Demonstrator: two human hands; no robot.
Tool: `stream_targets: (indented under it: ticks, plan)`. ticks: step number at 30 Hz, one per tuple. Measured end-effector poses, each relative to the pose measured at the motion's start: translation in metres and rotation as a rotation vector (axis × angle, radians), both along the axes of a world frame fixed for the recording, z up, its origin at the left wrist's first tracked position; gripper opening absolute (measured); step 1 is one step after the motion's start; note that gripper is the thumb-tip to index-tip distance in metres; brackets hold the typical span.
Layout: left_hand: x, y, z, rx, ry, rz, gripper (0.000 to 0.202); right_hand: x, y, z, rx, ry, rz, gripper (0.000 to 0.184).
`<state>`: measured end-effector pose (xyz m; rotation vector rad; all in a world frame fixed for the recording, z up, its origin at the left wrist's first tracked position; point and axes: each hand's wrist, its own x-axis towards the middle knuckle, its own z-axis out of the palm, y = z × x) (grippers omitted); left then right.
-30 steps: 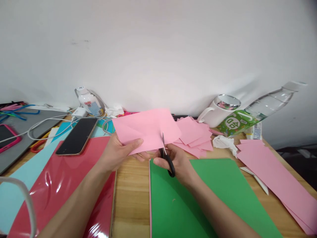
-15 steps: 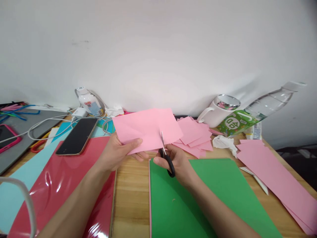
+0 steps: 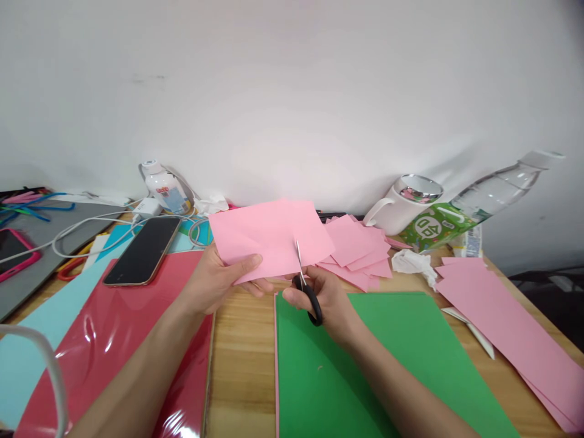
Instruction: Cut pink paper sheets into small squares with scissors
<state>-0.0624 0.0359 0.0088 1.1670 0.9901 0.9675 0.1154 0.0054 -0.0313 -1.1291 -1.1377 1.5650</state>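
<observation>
My left hand (image 3: 230, 274) pinches a pink sheet of paper (image 3: 269, 234) at its lower left, thumb on top and fingers beneath. In my right hand (image 3: 326, 292) is a pair of scissors (image 3: 311, 298) with black handles. One blade lies over the paper near its lower right; the other is hidden underneath. Right of the sheet lies a loose pile of pink paper pieces (image 3: 360, 246). Below my right hand rests green paper (image 3: 392, 359), and my left forearm passes over a red pack of paper (image 3: 123, 328) in clear film.
A phone (image 3: 143, 250) lies on the red pack, with a charger (image 3: 146, 208) and white bottle (image 3: 165, 187) behind. At the right stand a white mug (image 3: 404, 207) and a tilted clear bottle (image 3: 499, 185), near crumpled tissue (image 3: 415, 266) and long pink strips (image 3: 511, 334).
The right part of the pink sheet has shifted very slightly left around the scissors. Both hands stay almost in the same place, still holding paper and scissors.
</observation>
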Motion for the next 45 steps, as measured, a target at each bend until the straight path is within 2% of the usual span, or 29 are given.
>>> stream_targets:
  ticks: [10, 22, 45]
  plan:
    - [-0.0008, 0.0008, -0.0015, 0.003, -0.01, -0.01, 0.018, -0.0006, -0.0003, 0.0004, -0.006, -0.019, -0.013, 0.042]
    - [-0.0013, 0.0011, -0.0023, -0.024, -0.005, -0.052, 0.025, -0.0008, -0.0002, 0.0019, 0.012, 0.023, -0.018, 0.04]
    - [-0.0026, 0.0007, -0.0015, -0.018, 0.029, -0.04, 0.028, -0.0007, -0.0011, 0.0006, 0.009, 0.025, -0.028, 0.039]
